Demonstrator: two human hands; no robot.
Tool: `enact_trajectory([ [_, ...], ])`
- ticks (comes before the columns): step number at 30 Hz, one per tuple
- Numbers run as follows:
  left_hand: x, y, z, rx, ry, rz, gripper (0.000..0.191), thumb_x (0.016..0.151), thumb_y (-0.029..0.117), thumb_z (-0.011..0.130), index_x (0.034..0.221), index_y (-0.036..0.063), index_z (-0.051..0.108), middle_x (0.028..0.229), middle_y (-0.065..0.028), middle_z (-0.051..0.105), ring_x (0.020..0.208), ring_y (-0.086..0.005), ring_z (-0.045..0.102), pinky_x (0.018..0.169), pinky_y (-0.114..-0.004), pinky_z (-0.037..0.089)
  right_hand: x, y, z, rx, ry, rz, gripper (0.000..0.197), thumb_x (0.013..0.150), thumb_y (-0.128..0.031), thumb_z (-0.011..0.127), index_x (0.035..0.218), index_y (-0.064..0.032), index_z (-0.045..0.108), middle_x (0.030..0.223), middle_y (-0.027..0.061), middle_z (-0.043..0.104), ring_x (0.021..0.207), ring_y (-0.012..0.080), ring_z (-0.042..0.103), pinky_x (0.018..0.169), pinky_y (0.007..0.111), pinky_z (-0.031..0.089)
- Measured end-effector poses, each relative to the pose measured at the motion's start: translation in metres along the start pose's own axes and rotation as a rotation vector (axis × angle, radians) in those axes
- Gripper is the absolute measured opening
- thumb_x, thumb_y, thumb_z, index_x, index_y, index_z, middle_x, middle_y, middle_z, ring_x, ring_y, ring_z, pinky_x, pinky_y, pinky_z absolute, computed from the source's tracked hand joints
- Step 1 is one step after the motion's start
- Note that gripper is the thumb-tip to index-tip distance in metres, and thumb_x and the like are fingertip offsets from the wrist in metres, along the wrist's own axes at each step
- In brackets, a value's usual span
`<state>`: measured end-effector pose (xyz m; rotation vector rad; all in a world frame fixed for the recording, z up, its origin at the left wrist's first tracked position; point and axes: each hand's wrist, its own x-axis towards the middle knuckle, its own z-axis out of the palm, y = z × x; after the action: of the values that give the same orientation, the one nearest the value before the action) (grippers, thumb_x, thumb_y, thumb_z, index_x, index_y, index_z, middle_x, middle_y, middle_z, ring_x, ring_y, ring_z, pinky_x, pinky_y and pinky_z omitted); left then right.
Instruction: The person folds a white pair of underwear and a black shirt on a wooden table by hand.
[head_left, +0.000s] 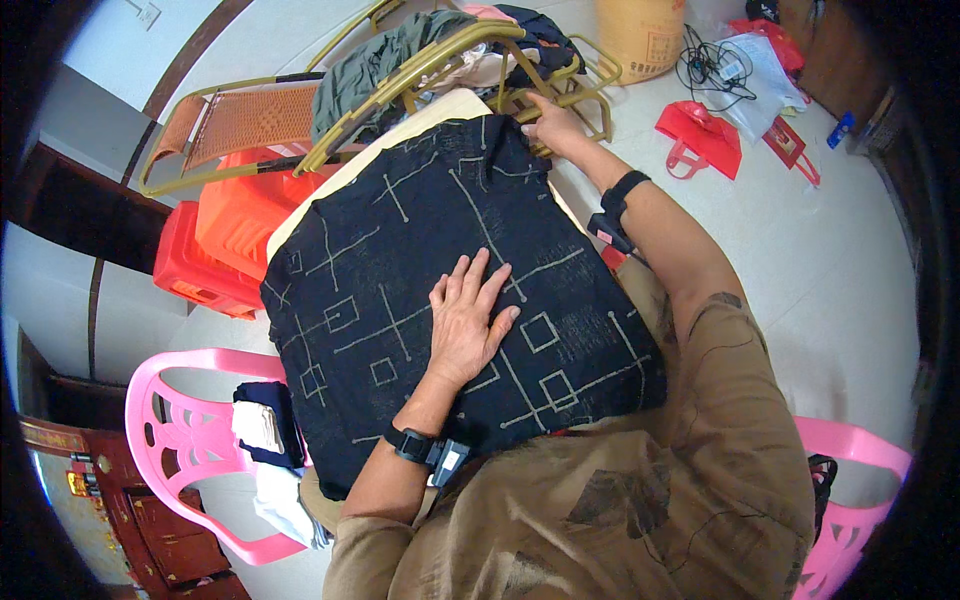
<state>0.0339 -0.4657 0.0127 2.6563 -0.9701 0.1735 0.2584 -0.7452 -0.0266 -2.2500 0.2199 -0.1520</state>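
Observation:
A black patterned garment (420, 247) with pale lines and squares is spread over a cream-coloured board or tabletop (300, 225) in front of me and hangs towards my lap. My left hand (469, 319) lies flat on the middle of the cloth, its fingers a little apart. At the far right corner of the garment is my right hand (551, 127), its index finger pointing outward; whether its other fingers pinch the cloth cannot be seen. Both wrists wear black straps with small devices.
Beyond the board stands a folding chair with a metal frame (232, 124), heaped with clothes (382, 60). Red plastic stools (217, 247) are at the left. A pink chair (176, 367) holds folded clothes (262, 427). Red bags (701, 135) and black cable (716, 67) lie on the floor.

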Motion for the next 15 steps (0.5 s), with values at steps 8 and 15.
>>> enact_trajectory([
  [8,0.002,0.0,0.001,0.017,-0.015,-0.011,0.052,0.094,0.041,0.055,0.139,0.0157,0.05,0.15,-0.0131,0.038,0.137,-0.0354,0.034,0.111,-0.049,0.023,-0.024,-0.035,-0.006,-0.078,-0.186,-0.256,0.048,0.079,-0.037,0.069,0.123,-0.0191,0.065,0.117,0.0135,0.067,0.11,0.0326,0.062,0.091,0.043,0.049],
  [15,0.003,0.001,0.002,0.018,-0.022,-0.014,0.053,0.092,0.039,0.059,0.138,0.0162,0.051,0.15,-0.0139,0.038,0.136,-0.0373,0.035,0.11,-0.051,0.024,-0.027,-0.042,0.001,-0.137,-0.09,-0.233,0.066,0.083,-0.036,0.068,0.143,-0.0242,0.045,0.129,0.0112,0.06,0.12,0.0315,0.056,0.098,0.046,0.044],
])
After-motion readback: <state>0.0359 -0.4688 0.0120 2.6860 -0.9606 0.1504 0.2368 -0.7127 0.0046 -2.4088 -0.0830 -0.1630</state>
